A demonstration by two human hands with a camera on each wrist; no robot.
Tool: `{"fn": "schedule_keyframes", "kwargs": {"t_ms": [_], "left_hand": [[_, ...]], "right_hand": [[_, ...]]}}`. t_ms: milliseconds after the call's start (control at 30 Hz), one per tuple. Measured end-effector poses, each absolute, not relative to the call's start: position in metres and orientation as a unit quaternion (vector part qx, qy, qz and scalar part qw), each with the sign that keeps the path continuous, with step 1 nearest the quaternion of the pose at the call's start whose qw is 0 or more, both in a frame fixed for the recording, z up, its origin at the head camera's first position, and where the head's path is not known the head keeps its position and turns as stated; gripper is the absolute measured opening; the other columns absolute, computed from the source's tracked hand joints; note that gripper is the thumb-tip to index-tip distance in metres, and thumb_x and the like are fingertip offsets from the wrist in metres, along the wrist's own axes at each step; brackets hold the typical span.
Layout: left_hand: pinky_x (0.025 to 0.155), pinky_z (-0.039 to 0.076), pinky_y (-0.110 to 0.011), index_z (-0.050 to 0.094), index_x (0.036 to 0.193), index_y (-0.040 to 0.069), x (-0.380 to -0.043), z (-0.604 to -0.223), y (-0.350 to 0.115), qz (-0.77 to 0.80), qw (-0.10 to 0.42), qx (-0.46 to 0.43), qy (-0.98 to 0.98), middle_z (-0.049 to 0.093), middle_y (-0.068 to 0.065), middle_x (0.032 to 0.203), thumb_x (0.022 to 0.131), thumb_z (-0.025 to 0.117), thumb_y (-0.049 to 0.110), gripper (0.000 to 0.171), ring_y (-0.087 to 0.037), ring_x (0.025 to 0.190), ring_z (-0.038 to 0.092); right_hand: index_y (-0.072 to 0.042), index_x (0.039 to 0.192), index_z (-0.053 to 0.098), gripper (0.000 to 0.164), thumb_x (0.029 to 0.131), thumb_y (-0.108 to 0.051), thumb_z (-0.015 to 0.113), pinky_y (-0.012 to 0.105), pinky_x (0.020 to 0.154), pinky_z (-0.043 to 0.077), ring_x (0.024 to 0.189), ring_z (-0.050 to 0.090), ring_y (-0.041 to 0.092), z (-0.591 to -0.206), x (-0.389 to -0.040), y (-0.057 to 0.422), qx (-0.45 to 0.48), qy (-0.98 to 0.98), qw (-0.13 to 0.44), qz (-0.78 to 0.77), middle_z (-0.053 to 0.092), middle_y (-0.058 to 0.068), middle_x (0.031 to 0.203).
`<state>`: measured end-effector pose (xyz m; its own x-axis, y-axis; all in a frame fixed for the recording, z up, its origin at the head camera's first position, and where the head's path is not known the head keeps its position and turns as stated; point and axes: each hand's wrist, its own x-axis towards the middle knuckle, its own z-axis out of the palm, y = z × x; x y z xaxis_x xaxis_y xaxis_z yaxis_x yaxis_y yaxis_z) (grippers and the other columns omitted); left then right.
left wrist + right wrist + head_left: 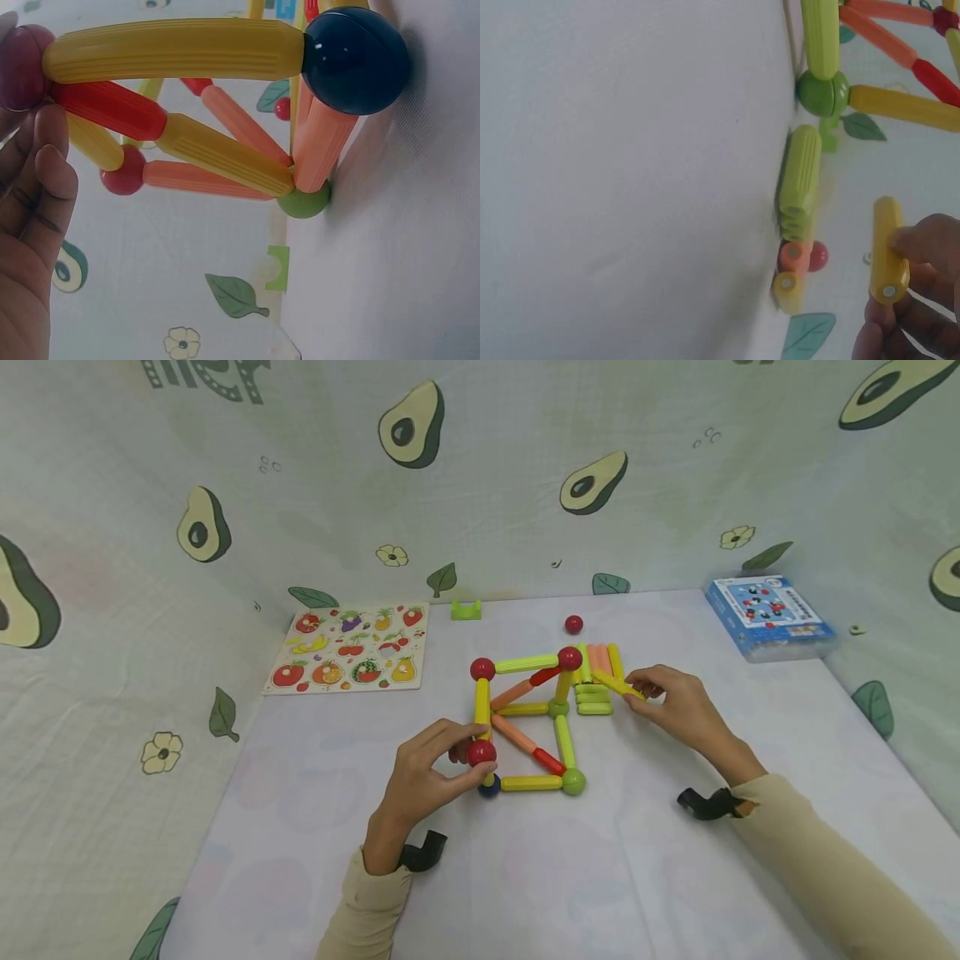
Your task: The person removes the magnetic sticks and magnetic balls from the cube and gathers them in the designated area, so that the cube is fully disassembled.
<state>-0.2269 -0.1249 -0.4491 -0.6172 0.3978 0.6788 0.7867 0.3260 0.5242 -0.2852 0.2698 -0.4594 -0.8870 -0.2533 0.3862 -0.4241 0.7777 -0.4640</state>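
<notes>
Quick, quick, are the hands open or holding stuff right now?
Left hand: closed, holding a red ball on the stick frame.
Right hand: closed, holding a yellow stick.

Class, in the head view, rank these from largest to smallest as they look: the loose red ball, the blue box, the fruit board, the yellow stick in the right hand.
1. Fruit board
2. Blue box
3. Yellow stick, partly covered by the right hand
4. Loose red ball
</notes>
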Motion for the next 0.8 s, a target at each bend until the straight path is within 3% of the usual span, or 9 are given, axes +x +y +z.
{"fn": "schedule_keyframes", "kwargs": {"t_ms": [167, 400, 800], "left_hand": [[0.063, 0.051, -0.024, 0.070, 0.122, 0.012, -0.227, -0.450, -0.125, -0.440, 0.220, -0.378, -0.784, 0.063, 0.004, 0.091, 0.083, 0.083, 0.030, 0.044, -0.011, 0.076, 0.055], [0.062, 0.051, -0.026, 0.070, 0.122, 0.012, -0.227, -0.451, -0.125, -0.441, 0.220, -0.377, -0.784, 0.063, 0.004, 0.091, 0.085, 0.082, 0.032, 0.044, -0.011, 0.076, 0.054], [0.059, 0.053, -0.031, 0.070, 0.122, 0.011, -0.228, -0.451, -0.124, -0.440, 0.225, -0.376, -0.784, 0.063, 0.003, 0.091, 0.085, 0.081, 0.034, 0.044, -0.011, 0.075, 0.054]], "right_hand": [[0.002, 0.109, 0.069, 0.025, 0.086, -0.007, 0.076, 0.042, 0.067, 0.052, 0.076, 0.061, 0.024, -0.461, -0.297, 0.273, 0.151, -0.935, 0.188, 0.260, 0.066, 0.012, 0.090], [0.005, 0.105, 0.069, 0.021, 0.088, -0.008, 0.071, 0.042, 0.065, 0.045, 0.073, 0.058, 0.027, -0.463, -0.316, 0.275, 0.104, -0.945, 0.194, 0.243, 0.065, 0.017, 0.085], [0.008, 0.115, 0.064, 0.034, 0.092, -0.016, 0.067, 0.045, 0.065, 0.048, 0.074, 0.058, 0.032, -0.462, -0.334, 0.272, 0.005, -0.968, 0.107, 0.229, 0.065, 0.023, 0.091]]}}
